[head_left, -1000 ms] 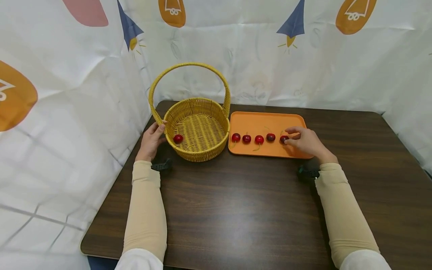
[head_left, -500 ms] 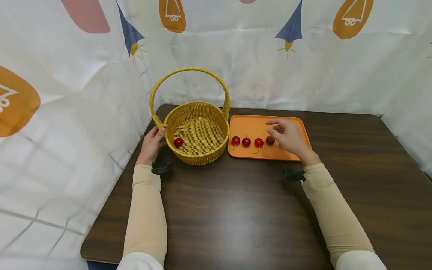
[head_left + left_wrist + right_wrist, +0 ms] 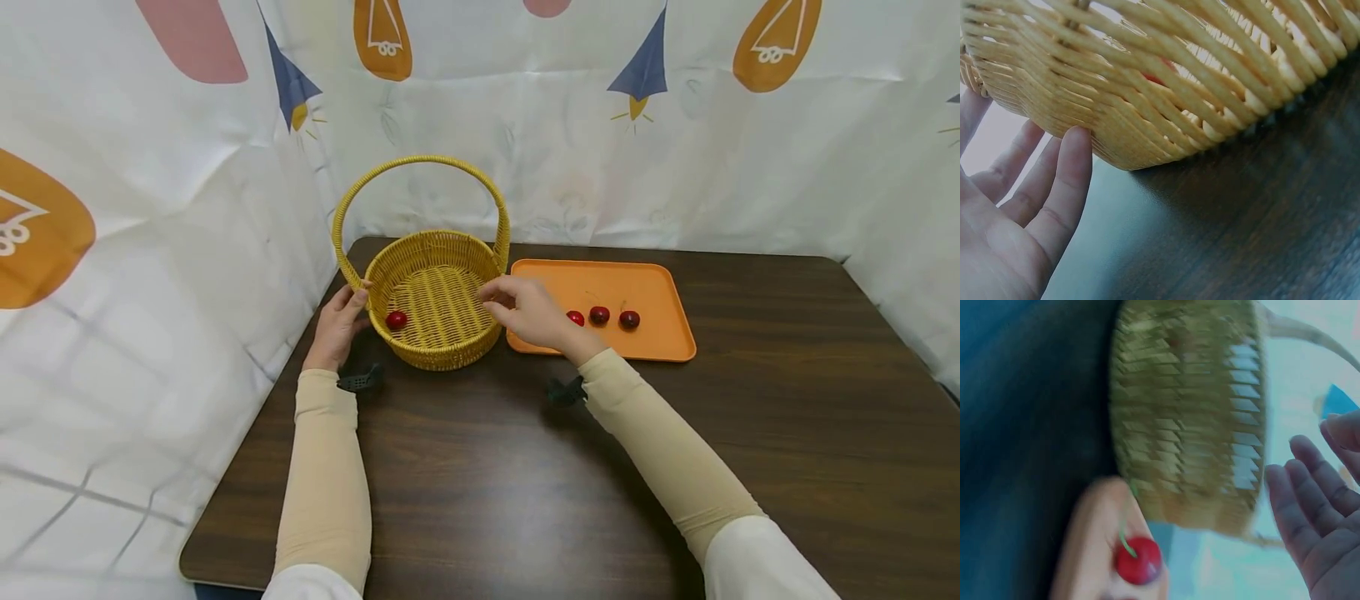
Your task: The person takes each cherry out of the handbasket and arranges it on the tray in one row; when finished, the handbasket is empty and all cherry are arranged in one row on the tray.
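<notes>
A yellow wicker basket (image 3: 438, 354) with a tall hoop handle stands at the back left of the table. One red cherry (image 3: 396, 319) lies inside it, near the left wall. My left hand (image 3: 335, 327) holds the basket's left rim at the foot of the handle, its fingers along the outer wall. Over the basket's right rim hovers my right hand (image 3: 528, 312), fingers loosely bent; nothing shows in it. Beneath and behind that hand is an orange tray (image 3: 652, 342) with cherries; a dark one (image 3: 629, 320) lies farthest right. The hand hides the tray's left part.
The dark wooden table (image 3: 465, 467) stretches in front of the basket and tray. A patterned white cloth (image 3: 570, 167) hangs behind the table and along its left side.
My right hand has let go of the rightmost cherry, which stays on the tray, and has moved left to the basket's rim. The left hand keeps its place.
</notes>
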The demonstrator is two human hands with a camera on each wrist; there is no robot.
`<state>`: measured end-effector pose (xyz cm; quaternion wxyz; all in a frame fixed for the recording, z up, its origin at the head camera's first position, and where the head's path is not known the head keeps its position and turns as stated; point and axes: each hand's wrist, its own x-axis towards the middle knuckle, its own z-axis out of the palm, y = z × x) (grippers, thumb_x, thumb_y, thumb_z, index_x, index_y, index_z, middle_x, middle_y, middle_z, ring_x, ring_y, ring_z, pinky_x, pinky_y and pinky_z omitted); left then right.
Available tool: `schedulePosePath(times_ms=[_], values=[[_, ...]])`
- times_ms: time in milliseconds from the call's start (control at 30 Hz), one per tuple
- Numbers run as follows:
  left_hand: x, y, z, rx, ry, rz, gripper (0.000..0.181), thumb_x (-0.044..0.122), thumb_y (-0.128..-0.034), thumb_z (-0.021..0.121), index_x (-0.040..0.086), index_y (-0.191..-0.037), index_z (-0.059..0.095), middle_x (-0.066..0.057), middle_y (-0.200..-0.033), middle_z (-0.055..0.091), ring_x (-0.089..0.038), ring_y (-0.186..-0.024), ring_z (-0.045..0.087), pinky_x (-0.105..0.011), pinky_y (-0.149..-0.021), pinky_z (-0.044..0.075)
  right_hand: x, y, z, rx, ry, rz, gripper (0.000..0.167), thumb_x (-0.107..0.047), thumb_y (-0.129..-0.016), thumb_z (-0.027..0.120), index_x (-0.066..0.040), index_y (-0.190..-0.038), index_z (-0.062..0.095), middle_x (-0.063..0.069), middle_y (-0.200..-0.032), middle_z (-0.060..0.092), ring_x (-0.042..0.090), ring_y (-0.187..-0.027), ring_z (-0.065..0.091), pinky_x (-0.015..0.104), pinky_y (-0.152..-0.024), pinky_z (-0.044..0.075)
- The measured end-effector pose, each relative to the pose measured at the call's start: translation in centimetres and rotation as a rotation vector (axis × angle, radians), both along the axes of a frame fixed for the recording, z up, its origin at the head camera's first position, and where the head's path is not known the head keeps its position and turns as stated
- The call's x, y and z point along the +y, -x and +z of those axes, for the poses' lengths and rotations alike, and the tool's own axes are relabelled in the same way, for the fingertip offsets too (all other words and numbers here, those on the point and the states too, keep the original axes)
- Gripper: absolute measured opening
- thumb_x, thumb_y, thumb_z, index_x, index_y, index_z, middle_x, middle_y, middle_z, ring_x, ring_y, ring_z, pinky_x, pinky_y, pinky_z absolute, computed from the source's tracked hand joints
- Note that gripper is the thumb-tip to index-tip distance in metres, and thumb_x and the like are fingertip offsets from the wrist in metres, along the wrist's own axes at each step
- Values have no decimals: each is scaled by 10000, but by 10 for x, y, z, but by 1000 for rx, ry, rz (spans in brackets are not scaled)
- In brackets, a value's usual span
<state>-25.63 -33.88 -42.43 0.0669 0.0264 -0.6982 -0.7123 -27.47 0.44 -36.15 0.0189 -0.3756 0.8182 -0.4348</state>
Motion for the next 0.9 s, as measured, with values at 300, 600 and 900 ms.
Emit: schedulePosePath(times_ms=[300, 600, 900], values=[[2, -1, -1, 14, -3, 4, 459, 314, -1004, 539, 29, -1360, 489, -138, -1383, 432, -170, -1199, 428, -280, -834, 479, -41, 2, -11, 57, -160, 30, 207, -160, -968, 600, -103, -1143, 694, 8, -1119, 685, 132, -933, 623, 300, -823, 508], [3, -3, 2, 7, -14, 9, 397, 285, -1012, 529, 47, -1329, 513, -104, -1340, 456, -144, -1165, 435, -321, -853, 460, -69, 4, -10, 67, -376, 40, 277, -159, -948, 610, -120, -1214, 681, -1, -1150, 686, 163, -1082, 620, 350, -904, 496], [4, -1, -1, 30, -17, 17, 391, 298, -1000, 556, 51, -1301, 518, -96, -1328, 462, -166, -1173, 432, -311, -834, 464, -88, 7, -8, 28, -426, 53, 293, -191, -944, 618, -113, -1223, 663, 11, -1183, 674, 158, -1114, 611, 335, -941, 482]])
